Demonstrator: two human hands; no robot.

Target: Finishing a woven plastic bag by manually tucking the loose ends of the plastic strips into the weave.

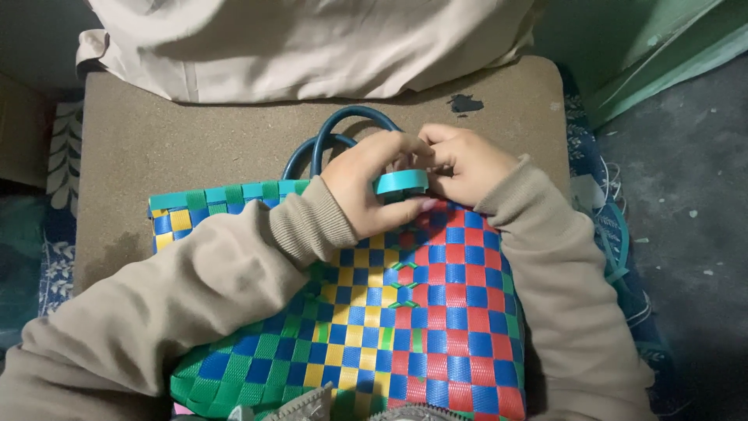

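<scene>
Flat teal plastic strap loop (402, 183) sits at the top edge of the woven checkered plastic basket (405, 327). Left hand (372, 191) fingers pinch the loop from its left; right hand (467, 164) fingers grip its right end. Basket rests on a brown worktop (156, 140).

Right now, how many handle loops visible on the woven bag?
2. Both dark teal handles arch side by side from the woven bag top edge, just above the left hand. Their right ends are hidden behind the left hand and right hand; more may be covered.

The woven basket (421, 312) runs off the bottom edge, and both sleeves cover parts of it. The left hand (374, 191) hides where the 2 handles (343, 136) attach.
</scene>
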